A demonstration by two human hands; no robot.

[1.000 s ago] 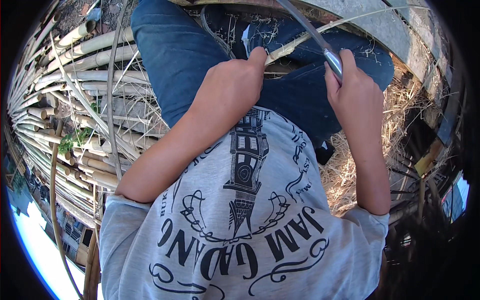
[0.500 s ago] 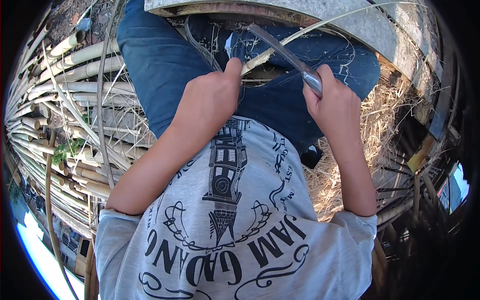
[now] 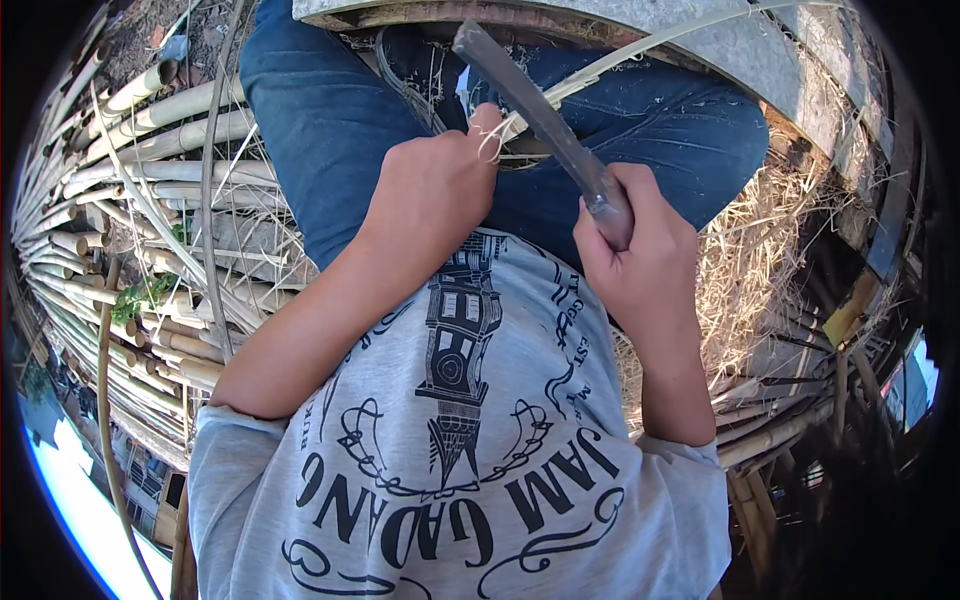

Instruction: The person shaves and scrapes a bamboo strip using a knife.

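Observation:
My left hand [image 3: 435, 190] is closed on the near end of a pale bamboo strip [image 3: 650, 45], its thumb along the top. From there the strip runs up and right in a long bend toward the far right. A wooden- or metal-gripped knife [image 3: 525, 105], handle mostly hidden, is held in my closed right hand [image 3: 645, 240]. Its long, dull blade points up and left, crossing over the strip in view just beyond my left hand. Whether the blade touches the strip I cannot tell. Thin curled fibres stand off the strip by my left thumb.
Many cut bamboo poles [image 3: 180, 175] lie stacked at the left. A grey plank [image 3: 740, 60] spans the far side above my crossed, jeans-clad legs [image 3: 310, 120]. Pale shavings [image 3: 745, 270] are heaped right of my lap. More poles [image 3: 780, 430] lie at the lower right.
My right hand has drawn back toward my body and slightly left, bringing the knife with it. My left hand has shifted a little right, still on the strip. Curled fibres now show near its thumb.

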